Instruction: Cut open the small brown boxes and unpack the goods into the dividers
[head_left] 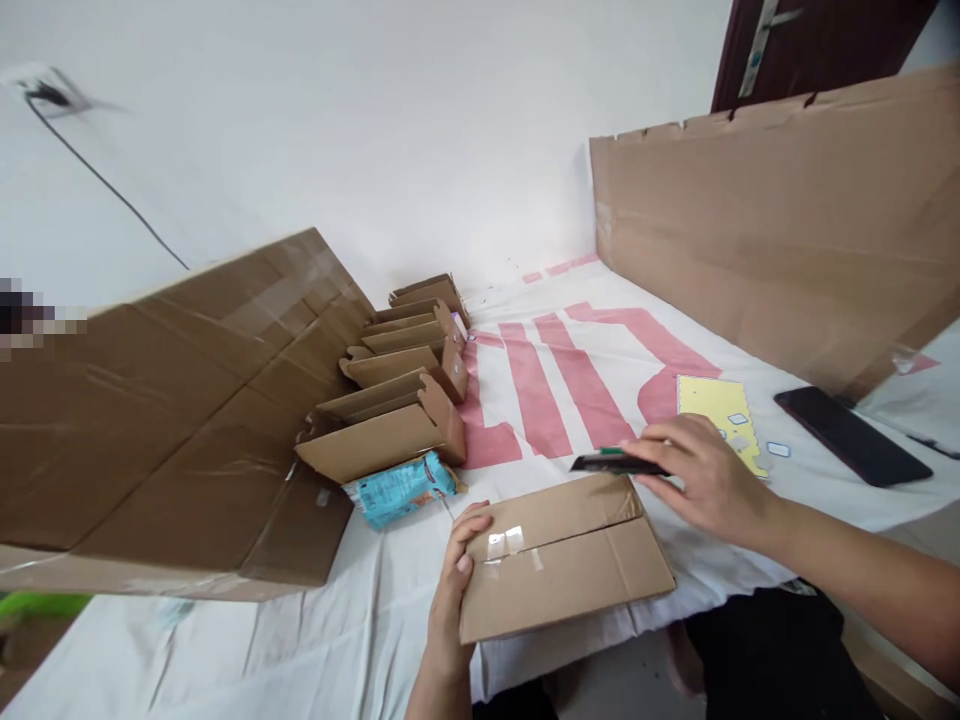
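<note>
A small closed cardboard box (pixel 570 580) lies at the table's front edge, with a seam along its top and clear tape near its left end. My left hand (pixel 456 580) grips the box's left end, fingers on top. Above the far right corner of the box, my right hand (pixel 701 475) is closed around a box cutter (pixel 619 461), dark with a bit of green, its tip pointing left. Whether the cutter touches the cardboard I cannot tell. Just beyond my right hand lies a yellow sheet (pixel 709 395) with small bordered labels on it.
Several open cardboard boxes (pixel 382 440) stand in a row on the left, beside a blue packet (pixel 409 490). Large cardboard panels rise at left (pixel 172 400) and right (pixel 780 220). A black phone (pixel 853 437) lies right on the white-and-pink cloth (pixel 555 385).
</note>
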